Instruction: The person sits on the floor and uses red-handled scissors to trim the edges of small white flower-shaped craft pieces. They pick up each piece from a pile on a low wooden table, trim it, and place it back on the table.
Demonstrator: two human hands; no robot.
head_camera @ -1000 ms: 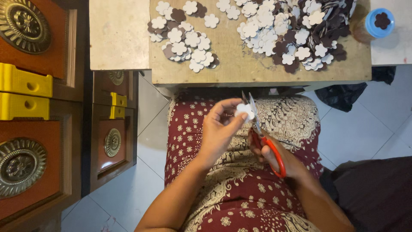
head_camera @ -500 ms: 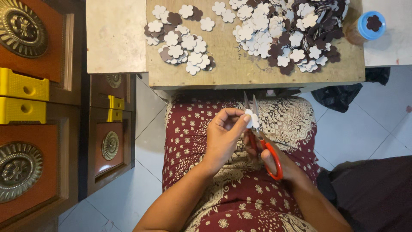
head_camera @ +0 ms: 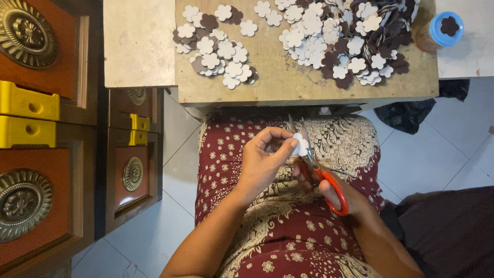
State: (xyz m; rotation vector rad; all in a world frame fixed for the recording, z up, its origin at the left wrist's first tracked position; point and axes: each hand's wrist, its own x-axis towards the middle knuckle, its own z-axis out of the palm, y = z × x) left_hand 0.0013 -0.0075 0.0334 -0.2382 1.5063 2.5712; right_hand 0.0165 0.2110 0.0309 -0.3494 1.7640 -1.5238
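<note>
The left hand (head_camera: 260, 164) sits at the centre of the frame over the lap, wrist bent, fingers curled in and pinched shut on a small white flower (head_camera: 300, 145) held by its edge between thumb and fingertips. The right hand (head_camera: 337, 193) comes in from the lower right, closed through the orange loops of the scissors (head_camera: 321, 175), whose blades point up and to the left and stand parted, the flower touching them near the pivot. Both forearms rise from the bottom edge and meet above the patterned red skirt (head_camera: 272, 231). Just above the hands the front edge of the wooden worktop (head_camera: 303, 85) runs across the upper frame; between that edge and the blade tips there is only a narrow gap. On the worktop lie two piles of cut flowers, a smaller one (head_camera: 216, 49) at upper centre-left and a bigger one (head_camera: 350, 36) at upper right, white and dark brown mixed. A blue-lidded jar (head_camera: 442, 30) stands at the far upper right. To the left are red-brown boxes with brass medallions (head_camera: 31, 31) and yellow crates (head_camera: 28, 116), with pale floor tiles between them and the lap. The right fingers are mostly hidden behind the handles, and the bigger pile is cut off by the top edge.
</note>
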